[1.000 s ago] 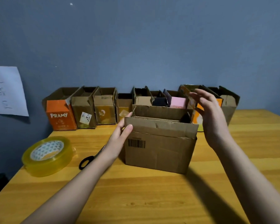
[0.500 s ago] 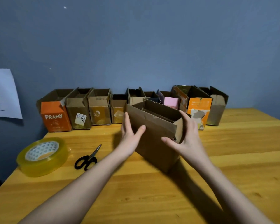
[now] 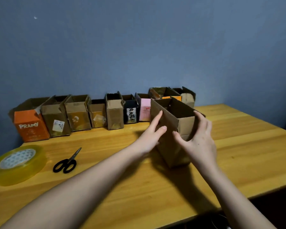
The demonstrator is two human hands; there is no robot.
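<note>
The right hand (image 3: pixel 200 141) grips the open cardboard box (image 3: pixel 169 152) while the flat left hand (image 3: pixel 150 134) steadies it, likely next sliding it beside the row of boxes (image 3: pixel 97 114).

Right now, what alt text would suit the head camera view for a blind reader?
A person holds an open cardboard box at a wooden table, left hand flat on its long side, right hand curled round its near end. Behind, open boxes line a blue wall; tape roll and scissors lie left.

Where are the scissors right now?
In the head view, the scissors lie on the table, between the tape roll at left and the left hand pressing the cardboard box.
</note>
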